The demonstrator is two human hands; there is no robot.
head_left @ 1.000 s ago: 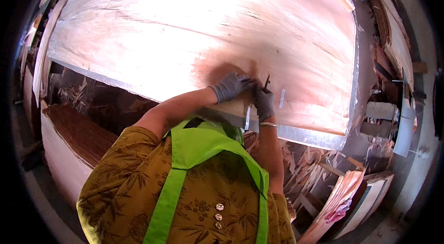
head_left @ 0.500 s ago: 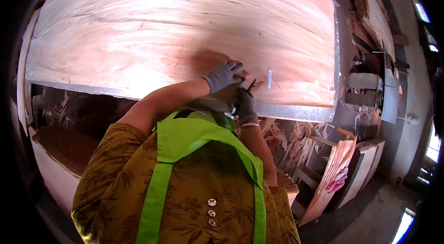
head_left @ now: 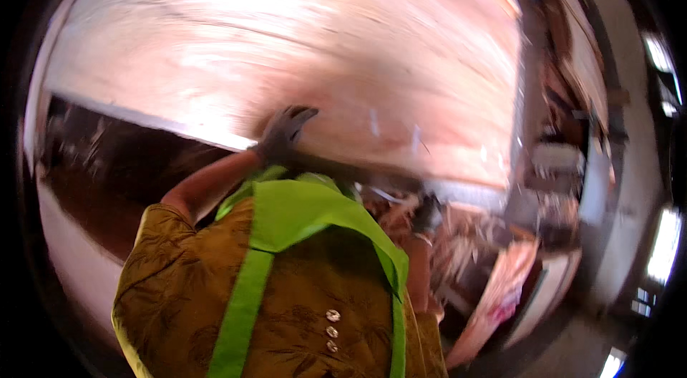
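Observation:
A broad sheet of pale wood veneer (head_left: 236, 49) lies over a flat table with a pale metal edge (head_left: 164, 122). My left hand (head_left: 281, 136), in a grey glove, rests at the sheet's near edge with its fingers stretched out and nothing visible in it. To the right, my right hand (head_left: 427, 215), also gloved, hangs just beyond the near edge, above wood scraps. Motion smears its fingers, so whatever it holds cannot be made out. Short whitish strips (head_left: 416, 138) are on the veneer near its front right part.
Torn veneer scraps (head_left: 458, 235) are heaped below the table at the right. Leaning boards (head_left: 494, 299) stand beside them, one with a pink patch. Grey blocks (head_left: 558, 157) sit past the table's right end. A dark hollow (head_left: 114, 156) lies under the left side.
My left hand has moved left along the edge. My right hand, which held a dark slim tool over the veneer, has dropped right and below the edge. The view has tilted and blurred.

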